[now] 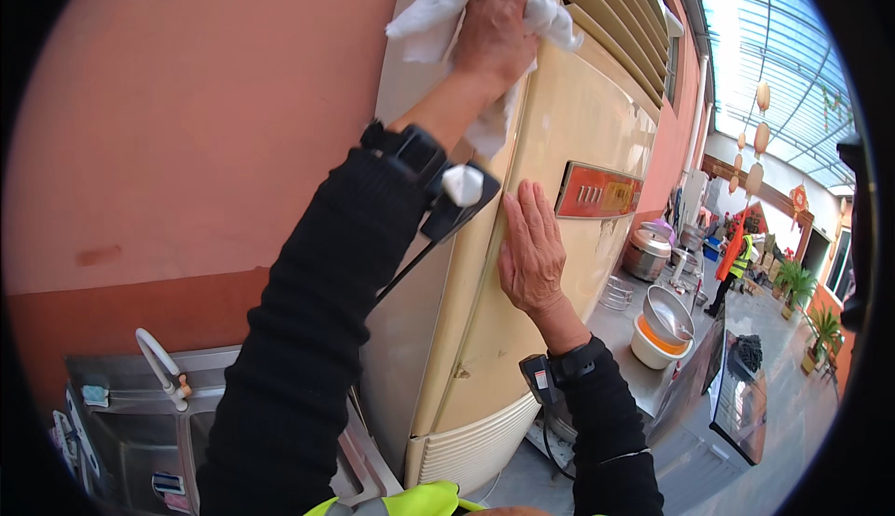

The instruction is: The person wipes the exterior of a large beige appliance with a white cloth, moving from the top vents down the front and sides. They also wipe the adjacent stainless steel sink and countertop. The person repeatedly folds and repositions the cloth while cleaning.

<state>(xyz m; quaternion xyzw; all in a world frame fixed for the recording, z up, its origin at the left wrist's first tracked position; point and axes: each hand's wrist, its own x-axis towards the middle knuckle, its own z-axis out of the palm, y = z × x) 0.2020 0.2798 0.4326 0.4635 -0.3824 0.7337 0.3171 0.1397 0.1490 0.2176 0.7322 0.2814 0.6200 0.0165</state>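
A tall, yellowed cream standing air conditioner (494, 330) fills the middle of the view, with slanted louvers (611, 13) near its top and a red panel (601, 192) on its front. High on its left edge, my left hand (497, 31) is closed round a white cloth (433, 24) and presses it against the casing. Part of the cloth hangs below the wrist. My right hand (533, 255) lies flat on the front beside the red panel, fingers stretched upward and holding nothing. Both wrists carry black straps with small devices.
At lower left stands a metal sink (224, 357) with a white faucet (158, 357). Stacked bowls (667, 330) and a large pot (646, 253) are to the right. A dark-topped unit (741, 395) stands nearer. Farther off are a person in a yellow vest (741, 260) and potted plants (822, 330).
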